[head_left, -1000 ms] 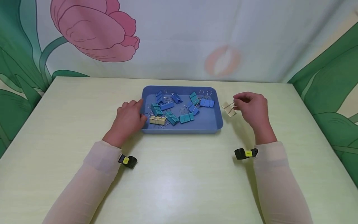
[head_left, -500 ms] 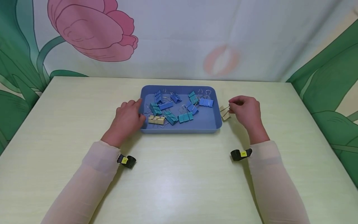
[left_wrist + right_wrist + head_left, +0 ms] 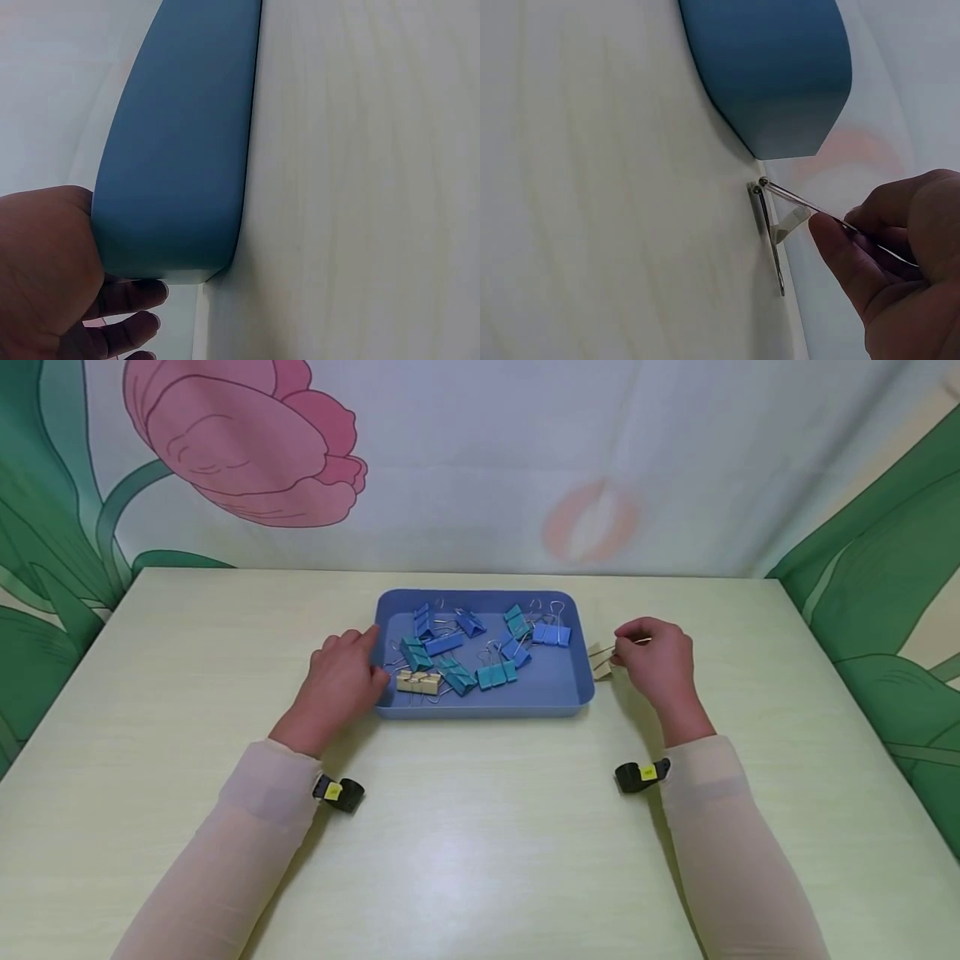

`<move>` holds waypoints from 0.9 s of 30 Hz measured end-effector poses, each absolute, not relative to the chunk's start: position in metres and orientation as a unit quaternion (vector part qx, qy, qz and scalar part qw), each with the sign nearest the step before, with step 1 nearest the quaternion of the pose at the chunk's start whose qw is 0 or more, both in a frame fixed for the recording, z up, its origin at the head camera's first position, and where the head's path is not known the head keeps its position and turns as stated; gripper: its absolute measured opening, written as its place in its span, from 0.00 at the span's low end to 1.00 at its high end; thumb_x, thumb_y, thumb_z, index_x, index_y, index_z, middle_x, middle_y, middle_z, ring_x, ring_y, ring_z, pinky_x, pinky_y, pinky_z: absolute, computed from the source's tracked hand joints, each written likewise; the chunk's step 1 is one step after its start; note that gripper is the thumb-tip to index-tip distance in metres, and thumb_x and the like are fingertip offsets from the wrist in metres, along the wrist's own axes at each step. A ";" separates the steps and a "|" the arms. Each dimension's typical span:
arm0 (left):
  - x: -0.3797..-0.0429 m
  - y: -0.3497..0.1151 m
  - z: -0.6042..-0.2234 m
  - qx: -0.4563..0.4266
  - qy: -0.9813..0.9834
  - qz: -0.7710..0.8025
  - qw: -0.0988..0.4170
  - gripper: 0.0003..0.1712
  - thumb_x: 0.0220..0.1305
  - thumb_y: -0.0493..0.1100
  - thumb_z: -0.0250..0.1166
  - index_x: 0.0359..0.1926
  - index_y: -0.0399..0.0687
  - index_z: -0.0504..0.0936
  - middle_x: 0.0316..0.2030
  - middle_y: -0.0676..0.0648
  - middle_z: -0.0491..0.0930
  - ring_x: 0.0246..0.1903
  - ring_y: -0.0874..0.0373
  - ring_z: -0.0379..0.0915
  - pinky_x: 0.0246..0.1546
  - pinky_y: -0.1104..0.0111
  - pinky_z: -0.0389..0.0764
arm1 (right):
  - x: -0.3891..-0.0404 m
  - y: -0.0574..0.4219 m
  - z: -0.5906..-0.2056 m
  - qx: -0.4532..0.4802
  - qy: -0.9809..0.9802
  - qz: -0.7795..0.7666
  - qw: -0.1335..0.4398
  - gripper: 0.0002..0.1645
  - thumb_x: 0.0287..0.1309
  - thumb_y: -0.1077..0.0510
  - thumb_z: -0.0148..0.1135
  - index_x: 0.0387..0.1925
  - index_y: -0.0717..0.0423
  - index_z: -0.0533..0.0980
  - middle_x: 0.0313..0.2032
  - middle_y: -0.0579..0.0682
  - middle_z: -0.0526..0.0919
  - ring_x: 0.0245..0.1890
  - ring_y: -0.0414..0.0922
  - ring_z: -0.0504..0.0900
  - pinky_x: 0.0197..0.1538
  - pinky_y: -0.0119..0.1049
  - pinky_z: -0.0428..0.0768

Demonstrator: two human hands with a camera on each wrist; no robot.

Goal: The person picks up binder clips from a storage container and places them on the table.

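A blue tray point(image 3: 487, 703) holds several binder clips, among them a teal clip point(image 3: 497, 674), a blue clip point(image 3: 552, 634) and a pale yellow clip point(image 3: 418, 682). My left hand point(image 3: 336, 678) grips the tray's left end, thumb at the rim, with fingertips point(image 3: 142, 328) showing beyond the end wall in the left wrist view. Just right of the tray, my right hand point(image 3: 660, 662) pinches one wire handle of another pale yellow binder clip point(image 3: 602, 664). In the right wrist view, this clip point(image 3: 757, 208) is down at the tabletop, its other handle angled away below.
The pale wooden table point(image 3: 450, 843) extends around the tray. Behind it hangs a white curtain point(image 3: 465, 460) printed with a pink flower and green leaves. A small black camera sits at each wrist.
My right hand has moved left and slightly down, bringing the pale yellow binder clip close beside the tray's right end. The left hand keeps its place on the tray.
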State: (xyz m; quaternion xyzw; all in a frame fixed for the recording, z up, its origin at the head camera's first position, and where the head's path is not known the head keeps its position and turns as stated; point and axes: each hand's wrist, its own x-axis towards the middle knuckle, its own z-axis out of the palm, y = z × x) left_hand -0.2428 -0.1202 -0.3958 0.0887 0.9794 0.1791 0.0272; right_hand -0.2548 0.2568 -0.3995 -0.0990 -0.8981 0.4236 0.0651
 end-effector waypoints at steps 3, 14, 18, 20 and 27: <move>-0.242 -0.121 -0.396 0.089 0.979 0.179 0.029 0.35 0.64 0.40 0.51 0.71 0.32 0.58 0.61 0.31 0.67 0.56 0.36 0.62 0.61 0.43 0.63 | -0.255 0.256 -0.400 -0.104 -0.896 0.427 0.062 0.16 0.63 0.58 0.53 0.46 0.62 0.80 0.40 0.58 0.83 0.33 0.46 0.87 0.32 0.27 0.78; -0.242 -0.123 -0.398 0.090 0.980 0.178 0.019 0.35 0.64 0.40 0.51 0.70 0.32 0.60 0.60 0.32 0.69 0.55 0.36 0.63 0.60 0.43 0.64 | -0.256 0.255 -0.401 -0.104 -0.894 0.432 0.062 0.16 0.63 0.59 0.54 0.46 0.63 0.80 0.41 0.59 0.83 0.32 0.44 0.87 0.32 0.25 0.78; -0.242 -0.122 -0.397 0.088 0.980 0.180 0.021 0.35 0.64 0.40 0.52 0.70 0.31 0.59 0.60 0.32 0.69 0.55 0.37 0.63 0.60 0.43 0.64 | -0.256 0.256 -0.401 -0.103 -0.897 0.426 0.059 0.16 0.63 0.58 0.53 0.47 0.62 0.80 0.41 0.59 0.83 0.32 0.43 0.87 0.33 0.26 0.78; -0.242 -0.121 -0.397 0.088 0.979 0.180 0.021 0.34 0.64 0.40 0.52 0.70 0.32 0.59 0.60 0.32 0.69 0.55 0.37 0.63 0.60 0.44 0.64 | -0.255 0.256 -0.400 -0.103 -0.898 0.424 0.058 0.16 0.63 0.58 0.54 0.47 0.62 0.80 0.41 0.58 0.83 0.32 0.43 0.87 0.32 0.27 0.78; -0.242 -0.120 -0.398 0.083 0.979 0.185 0.022 0.35 0.63 0.40 0.52 0.71 0.32 0.59 0.60 0.33 0.69 0.54 0.38 0.63 0.59 0.45 0.64 | -0.252 0.259 -0.397 -0.099 -0.908 0.401 0.070 0.16 0.62 0.56 0.54 0.46 0.59 0.80 0.41 0.58 0.84 0.34 0.47 0.87 0.31 0.29 0.76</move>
